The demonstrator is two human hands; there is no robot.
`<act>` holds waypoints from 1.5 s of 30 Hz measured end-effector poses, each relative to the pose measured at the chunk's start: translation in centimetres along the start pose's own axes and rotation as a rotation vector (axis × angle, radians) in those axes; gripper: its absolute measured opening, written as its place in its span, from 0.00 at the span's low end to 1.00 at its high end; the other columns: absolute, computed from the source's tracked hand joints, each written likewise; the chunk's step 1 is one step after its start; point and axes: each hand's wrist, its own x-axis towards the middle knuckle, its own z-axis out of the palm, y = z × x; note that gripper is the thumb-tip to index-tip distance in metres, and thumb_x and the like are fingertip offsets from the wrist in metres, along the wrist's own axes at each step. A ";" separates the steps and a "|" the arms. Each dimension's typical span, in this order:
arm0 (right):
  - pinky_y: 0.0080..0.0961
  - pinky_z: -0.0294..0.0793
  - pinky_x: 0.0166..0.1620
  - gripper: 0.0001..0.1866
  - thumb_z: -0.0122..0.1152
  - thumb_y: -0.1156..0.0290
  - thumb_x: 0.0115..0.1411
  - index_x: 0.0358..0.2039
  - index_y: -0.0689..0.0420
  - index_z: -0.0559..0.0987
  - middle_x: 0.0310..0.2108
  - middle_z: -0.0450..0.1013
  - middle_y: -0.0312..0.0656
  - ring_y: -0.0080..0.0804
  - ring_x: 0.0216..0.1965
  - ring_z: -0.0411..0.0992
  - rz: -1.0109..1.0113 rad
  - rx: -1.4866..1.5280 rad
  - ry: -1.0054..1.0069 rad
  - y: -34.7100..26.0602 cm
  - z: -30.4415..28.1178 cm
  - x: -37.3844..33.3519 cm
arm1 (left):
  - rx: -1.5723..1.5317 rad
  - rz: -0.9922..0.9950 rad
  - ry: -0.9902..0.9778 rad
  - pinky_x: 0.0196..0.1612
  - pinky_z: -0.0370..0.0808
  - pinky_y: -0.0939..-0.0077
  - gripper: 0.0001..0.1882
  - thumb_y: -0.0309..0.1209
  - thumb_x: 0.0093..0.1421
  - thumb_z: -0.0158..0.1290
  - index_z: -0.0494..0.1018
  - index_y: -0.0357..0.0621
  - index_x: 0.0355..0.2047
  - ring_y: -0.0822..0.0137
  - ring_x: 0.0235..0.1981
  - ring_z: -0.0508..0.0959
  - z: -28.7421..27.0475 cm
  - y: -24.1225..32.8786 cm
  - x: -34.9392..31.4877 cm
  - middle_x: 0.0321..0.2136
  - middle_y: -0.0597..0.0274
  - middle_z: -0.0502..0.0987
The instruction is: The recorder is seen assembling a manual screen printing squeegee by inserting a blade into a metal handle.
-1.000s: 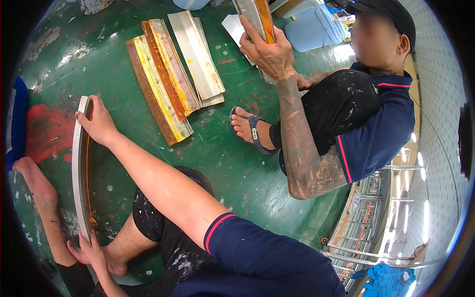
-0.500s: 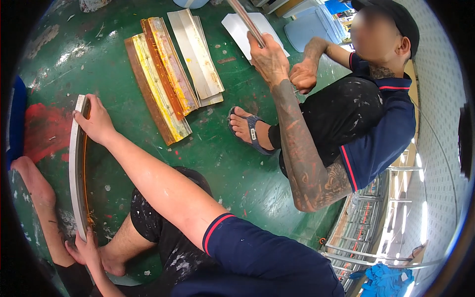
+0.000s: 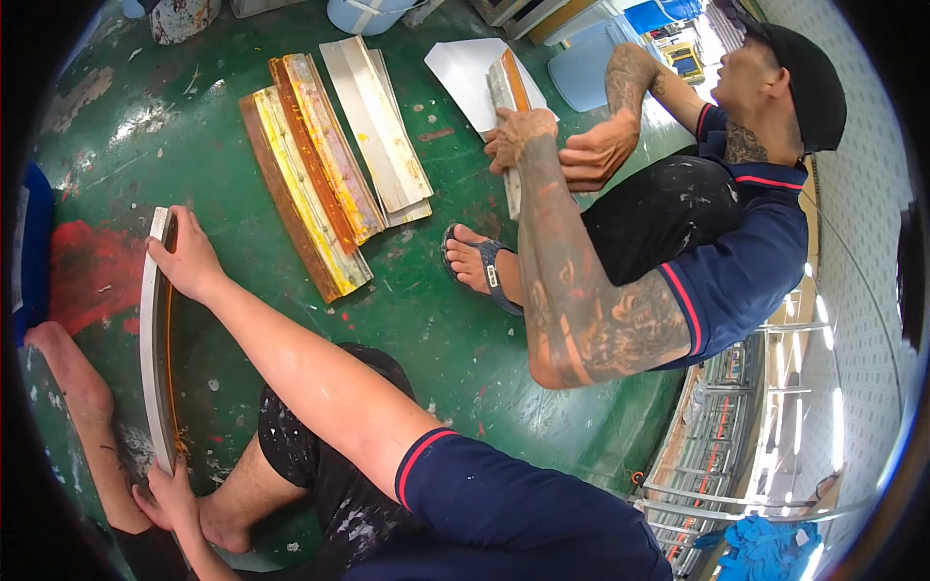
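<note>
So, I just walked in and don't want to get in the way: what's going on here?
The person's right hand grips the far end of a long pale-edged strip, the left hand its near end. Nearby, a crouching co-worker has another strip in hand. Several paint-stained strips lie together on the green floor.

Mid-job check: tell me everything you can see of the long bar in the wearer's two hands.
The long bar is slender, with a pale silver-grey, metal-looking face and a darker side carrying a thin orange line. Orange scraps show near its lower end. It looks gently bowed, though the fisheye lens may exaggerate that. It runs up the picture's left side, above the green floor; floor contact cannot be told. The right hand grips its upper end, the left hand its lower.
</note>
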 end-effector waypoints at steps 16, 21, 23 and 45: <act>0.47 0.72 0.59 0.28 0.62 0.59 0.65 0.57 0.65 0.67 0.54 0.72 0.59 0.59 0.56 0.73 -0.059 -0.077 0.034 0.1 0.1 0.3 | -0.140 -0.092 -0.018 0.36 0.76 0.67 0.27 0.33 0.63 0.64 0.72 0.26 0.56 0.60 0.32 0.80 -0.6 2.7 -0.8 0.39 0.45 0.80; 0.48 0.72 0.59 0.29 0.61 0.59 0.66 0.58 0.65 0.66 0.56 0.70 0.61 0.61 0.57 0.72 -0.085 -0.050 0.074 0.5 -0.2 1.3 | -0.049 0.178 0.169 0.28 0.72 0.68 0.21 0.31 0.64 0.62 0.72 0.26 0.50 0.64 0.25 0.77 2.3 -1.1 1.1 0.29 0.52 0.77; 0.49 0.72 0.59 0.30 0.62 0.59 0.66 0.59 0.65 0.66 0.57 0.70 0.61 0.62 0.57 0.71 -0.103 -0.039 0.119 0.8 -0.8 1.7 | 0.130 0.445 0.340 0.29 0.72 0.67 0.22 0.32 0.64 0.62 0.72 0.26 0.51 0.63 0.25 0.76 4.2 -2.7 2.7 0.29 0.52 0.76; 0.45 0.69 0.64 0.32 0.60 0.57 0.68 0.63 0.65 0.63 0.60 0.68 0.62 0.59 0.62 0.70 -0.017 -0.009 0.066 0.5 -0.4 1.0 | -1.386 -0.450 0.046 0.73 0.60 0.58 0.38 0.50 0.75 0.50 0.52 0.42 0.74 0.53 0.73 0.62 0.8 3.5 -7.1 0.73 0.51 0.59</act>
